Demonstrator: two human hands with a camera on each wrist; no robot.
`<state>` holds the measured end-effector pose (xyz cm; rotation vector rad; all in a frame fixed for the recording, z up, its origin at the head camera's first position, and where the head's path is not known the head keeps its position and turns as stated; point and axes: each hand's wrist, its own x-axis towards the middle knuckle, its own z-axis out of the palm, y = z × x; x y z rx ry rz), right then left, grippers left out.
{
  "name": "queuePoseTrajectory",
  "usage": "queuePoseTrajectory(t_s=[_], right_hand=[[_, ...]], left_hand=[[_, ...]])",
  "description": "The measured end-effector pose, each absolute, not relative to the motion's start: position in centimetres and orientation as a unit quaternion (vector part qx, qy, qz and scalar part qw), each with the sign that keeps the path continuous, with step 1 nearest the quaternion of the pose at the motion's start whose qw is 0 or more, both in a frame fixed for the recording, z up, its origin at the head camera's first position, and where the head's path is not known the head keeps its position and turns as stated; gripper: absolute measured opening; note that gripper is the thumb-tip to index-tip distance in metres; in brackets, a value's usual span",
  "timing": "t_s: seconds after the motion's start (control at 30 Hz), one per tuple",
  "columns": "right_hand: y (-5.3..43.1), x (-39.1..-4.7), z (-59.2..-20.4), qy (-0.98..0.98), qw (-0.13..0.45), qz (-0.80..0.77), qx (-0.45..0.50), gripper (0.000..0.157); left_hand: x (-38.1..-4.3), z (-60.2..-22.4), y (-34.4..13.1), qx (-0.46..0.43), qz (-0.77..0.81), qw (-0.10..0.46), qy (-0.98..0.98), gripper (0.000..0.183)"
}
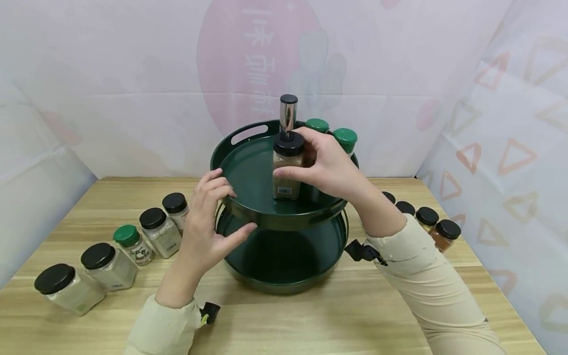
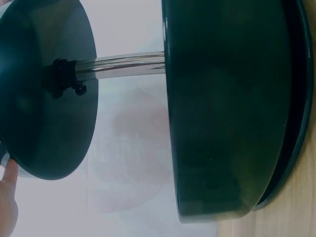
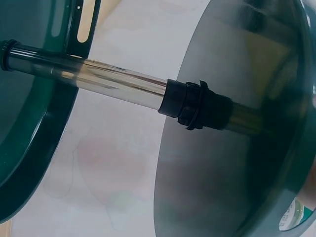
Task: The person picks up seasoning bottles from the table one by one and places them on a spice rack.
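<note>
A two-tier round dark green tray stand (image 1: 248,172) has a shiny metal post (image 1: 287,117) with a black cap. My right hand (image 1: 330,165) grips a clear spice jar (image 1: 286,180) with a black lid and pale brown contents, low over the upper tray in front of the post. At the upper tray's left side, my left hand (image 1: 206,217) holds the rim, with fingertips over the edge and thumb low against the outer wall. Two green-lidded jars (image 1: 345,138) stand at the upper tray's back right, partly behind my right hand.
On the left of the wooden table (image 1: 275,325), several black-lidded jars (image 1: 73,291) and one green-lidded shaker (image 1: 134,246) form a slanting row. More black-lidded jars (image 1: 445,234) stand at the right, partly behind my right arm. A printed cloth (image 1: 146,59) hangs behind.
</note>
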<state>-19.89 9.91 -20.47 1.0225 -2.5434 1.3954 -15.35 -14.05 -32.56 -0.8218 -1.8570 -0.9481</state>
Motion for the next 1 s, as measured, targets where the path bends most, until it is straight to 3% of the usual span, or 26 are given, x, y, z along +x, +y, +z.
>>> queuePoseTrajectory(t_s=[0.27, 1.0], right_hand=[[9.9, -19.7, -20.3, -0.817, 0.036, 0.471, 0.332, 0.061], [11.9, -18.6, -19.5, -0.731, 0.08, 0.574, 0.36, 0.051]], left_hand=[[-15.4, -32.6, -14.1, -0.33, -0.382, 0.432, -0.748, 0.062], [-15.8, -32.8, -14.3, -0.332, -0.381, 0.441, -0.741, 0.062]])
